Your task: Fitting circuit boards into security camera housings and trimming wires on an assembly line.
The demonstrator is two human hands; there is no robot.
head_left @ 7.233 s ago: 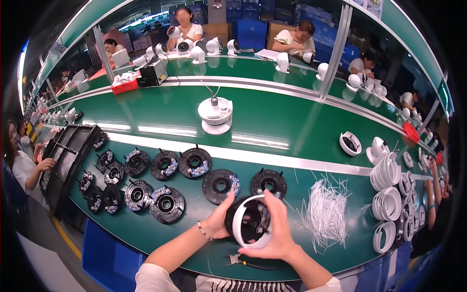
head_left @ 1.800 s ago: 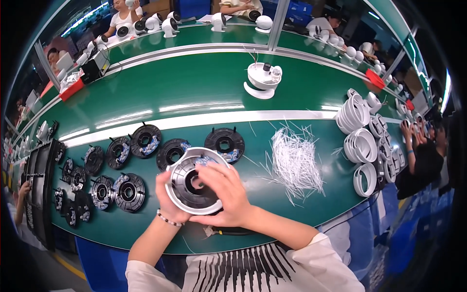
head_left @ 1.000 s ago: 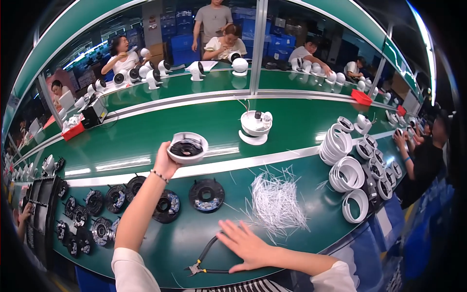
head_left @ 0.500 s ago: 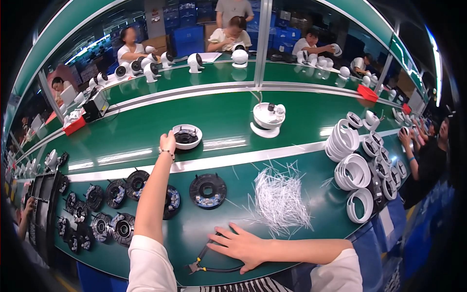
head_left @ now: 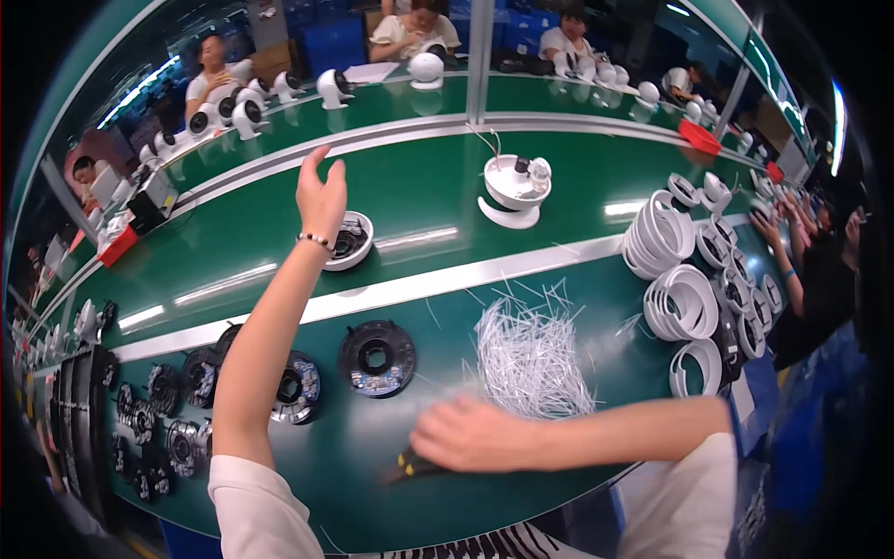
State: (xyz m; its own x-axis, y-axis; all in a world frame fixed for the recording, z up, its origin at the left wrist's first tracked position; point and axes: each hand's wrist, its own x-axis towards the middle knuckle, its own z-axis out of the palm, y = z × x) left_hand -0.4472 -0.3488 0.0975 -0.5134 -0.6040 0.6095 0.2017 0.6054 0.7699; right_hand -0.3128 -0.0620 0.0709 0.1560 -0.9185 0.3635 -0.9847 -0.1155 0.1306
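My left hand [head_left: 322, 197] is stretched out over the far belt. Its thumb and fingers are apart and hold nothing. Just behind the wrist sits a white round housing [head_left: 365, 244] with a black disc-shaped part [head_left: 346, 240] inside, partly covered by my arm. My right hand [head_left: 466, 433], smeared by motion, is curled around a pair of wire cutters [head_left: 408, 464] above the near bench; their yellow-marked handles show and the jaws are blurred. Beyond that hand, a black disc with a circuit board [head_left: 376, 359] lies on the green top. A heap of thin white strips [head_left: 531, 359] spreads beside it.
Several black discs with boards [head_left: 198, 377] lie at the left, near black trays [head_left: 79, 419]. White rings [head_left: 682, 303] are stacked at the right. A white housing on a stand [head_left: 518, 182] stands on the belt [head_left: 400, 200]. Other people [head_left: 414, 33] sit beyond the partition.
My left hand has let go of the white housing and moved up and away from it. My right hand, flat over the wire cutters before, has closed around them and lifted them.
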